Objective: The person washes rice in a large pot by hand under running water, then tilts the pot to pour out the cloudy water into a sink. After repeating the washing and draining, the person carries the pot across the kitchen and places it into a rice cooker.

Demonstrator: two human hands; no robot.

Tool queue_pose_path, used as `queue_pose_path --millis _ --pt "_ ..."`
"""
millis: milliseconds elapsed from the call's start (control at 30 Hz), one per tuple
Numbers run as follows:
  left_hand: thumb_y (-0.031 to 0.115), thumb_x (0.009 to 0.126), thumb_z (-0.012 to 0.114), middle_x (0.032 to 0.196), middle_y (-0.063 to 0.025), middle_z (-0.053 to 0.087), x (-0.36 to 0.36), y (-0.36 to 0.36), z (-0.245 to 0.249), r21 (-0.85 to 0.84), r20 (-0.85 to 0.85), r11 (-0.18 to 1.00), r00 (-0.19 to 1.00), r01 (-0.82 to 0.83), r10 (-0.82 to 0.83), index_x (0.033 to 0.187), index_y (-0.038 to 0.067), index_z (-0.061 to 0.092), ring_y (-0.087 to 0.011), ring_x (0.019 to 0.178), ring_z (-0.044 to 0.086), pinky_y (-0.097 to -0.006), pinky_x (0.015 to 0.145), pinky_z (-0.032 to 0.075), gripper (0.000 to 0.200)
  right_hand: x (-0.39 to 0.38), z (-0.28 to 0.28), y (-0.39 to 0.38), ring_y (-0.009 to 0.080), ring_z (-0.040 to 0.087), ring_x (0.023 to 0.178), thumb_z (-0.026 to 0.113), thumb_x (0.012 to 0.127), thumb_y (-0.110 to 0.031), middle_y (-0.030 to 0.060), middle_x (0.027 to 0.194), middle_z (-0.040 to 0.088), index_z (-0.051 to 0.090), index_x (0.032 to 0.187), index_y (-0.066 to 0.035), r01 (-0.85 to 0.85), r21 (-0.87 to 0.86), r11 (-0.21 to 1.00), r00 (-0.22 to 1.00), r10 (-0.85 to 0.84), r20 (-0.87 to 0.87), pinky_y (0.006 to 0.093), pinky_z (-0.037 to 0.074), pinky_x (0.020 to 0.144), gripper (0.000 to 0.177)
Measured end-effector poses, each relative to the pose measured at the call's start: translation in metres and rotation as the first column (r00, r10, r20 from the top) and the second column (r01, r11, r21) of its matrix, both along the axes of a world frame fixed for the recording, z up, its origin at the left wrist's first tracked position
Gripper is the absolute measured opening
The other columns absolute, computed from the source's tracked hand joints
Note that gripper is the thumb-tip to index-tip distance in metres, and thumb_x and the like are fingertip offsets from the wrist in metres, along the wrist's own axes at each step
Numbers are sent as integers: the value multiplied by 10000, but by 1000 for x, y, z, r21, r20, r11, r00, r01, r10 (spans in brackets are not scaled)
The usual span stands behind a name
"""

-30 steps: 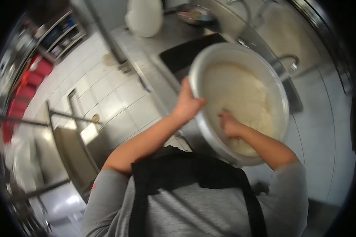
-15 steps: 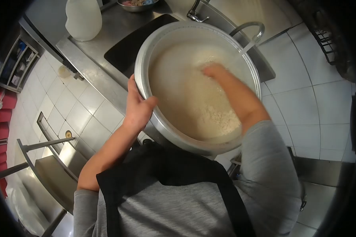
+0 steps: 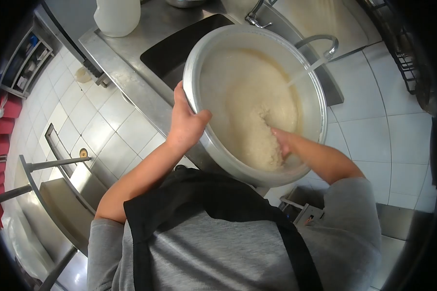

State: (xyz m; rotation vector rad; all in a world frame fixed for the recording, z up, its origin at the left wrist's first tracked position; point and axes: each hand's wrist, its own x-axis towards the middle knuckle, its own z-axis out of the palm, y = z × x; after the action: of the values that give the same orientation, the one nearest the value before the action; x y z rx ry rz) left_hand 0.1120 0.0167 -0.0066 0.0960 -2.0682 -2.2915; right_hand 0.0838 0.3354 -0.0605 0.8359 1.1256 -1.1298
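Note:
A large round metal pot (image 3: 194,80) is tilted over the sink and holds cloudy water with pale grains (image 3: 262,145). My left hand (image 3: 188,121) grips its left rim, thumb over the edge and fingers around the outside. Inside the pot, at the lower right, my right hand (image 3: 282,143) is partly in the grains; its fingertips are hidden, and what it holds cannot be made out. From a curved faucet (image 3: 331,46) a stream of water (image 3: 306,72) runs into the pot.
Behind the pot lies a dark sink basin (image 3: 179,43) in a steel counter (image 3: 116,60). A white plastic jug (image 3: 117,18) stands on the counter, near a metal bowl (image 3: 185,3). Red bins (image 3: 2,126) and a steel rack (image 3: 29,63) are at the far left.
My right hand has moved from the pot's upper middle to its lower right, and grains are heaped beside it. The view has shifted slightly; my left hand keeps its grip on the rim.

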Motion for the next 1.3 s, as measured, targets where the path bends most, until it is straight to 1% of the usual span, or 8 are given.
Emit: queue_pose_path --millis 333,500,633,800,900,967,1100,1300 --pt "-16 670 546 1158 -177 437 0 -4 -1 14 -37 999 999 40 -40 1336 -25 205 -258 1099 456 -339 949 383 748 -73 -26 -63 274 528 1095 343 961 -283 118 1195 541 503 1199 -48 636 -235 735 440 -595 -673 460 452 908 371" --pt "13 661 603 1176 -218 429 2 -3 -7 -163 -130 986 992 -20 -1 1321 -22 218 -316 1093 484 -373 963 387 765 -156 -58 -3 295 527 1040 377 932 -214 140 1176 518 462 1212 -15 430 385 817 328 256 -909 446 439 890 355" --pt "74 682 640 1313 -276 344 9 -5 -4 -196 -7 980 1000 15 -16 1380 -70 104 -369 1230 377 -378 1018 333 892 -242 -84 -8 315 447 1154 435 887 -237 159 1281 447 415 1285 -30 70 895 441 76 892 -445 441 343 983 449" --pt "81 690 604 1173 -327 455 12 -12 2 -164 26 985 998 56 -52 1357 -100 81 -406 1121 482 -389 965 376 867 -237 -74 -92 340 347 1296 509 832 -265 183 1411 358 356 1376 -49 -222 975 -32 -285 958 -33 435 223 1099 605" --pt "88 687 601 1137 -322 472 11 -12 -4 -136 -2 989 999 52 -53 1352 -96 86 -400 1094 498 -382 949 389 861 -226 -114 -52 377 289 1312 524 817 -336 232 1443 274 301 1389 4 -187 974 125 -564 798 -211 412 213 1109 703" --pt "88 683 601 1139 -318 475 9 -11 -2 -124 13 989 997 79 -78 1355 -92 76 -394 1089 503 -381 940 395 872 -167 -57 -69 390 243 1328 611 763 -262 225 1445 268 244 1411 -6 -270 961 -56 -542 834 -103 401 204 1113 788" --pt "91 688 602 1137 -319 479 13 -13 3 -98 -26 992 996 78 -81 1356 -90 65 -389 1088 506 -382 934 397 876 -91 -40 -14 386 216 1341 682 633 -104 246 1429 261 75 1431 -2 -435 734 521 -160 758 -633 380 206 1115 1008" --pt "94 697 596 1147 -328 475 17 -17 16 -90 13 991 995 104 -103 1355 -97 56 -397 1102 496 -376 949 391 873 7 8 10 385 292 1303 663 643 -122 267 1385 319 147 1414 22 -546 828 129 -353 861 -367 428 186 1115 938"
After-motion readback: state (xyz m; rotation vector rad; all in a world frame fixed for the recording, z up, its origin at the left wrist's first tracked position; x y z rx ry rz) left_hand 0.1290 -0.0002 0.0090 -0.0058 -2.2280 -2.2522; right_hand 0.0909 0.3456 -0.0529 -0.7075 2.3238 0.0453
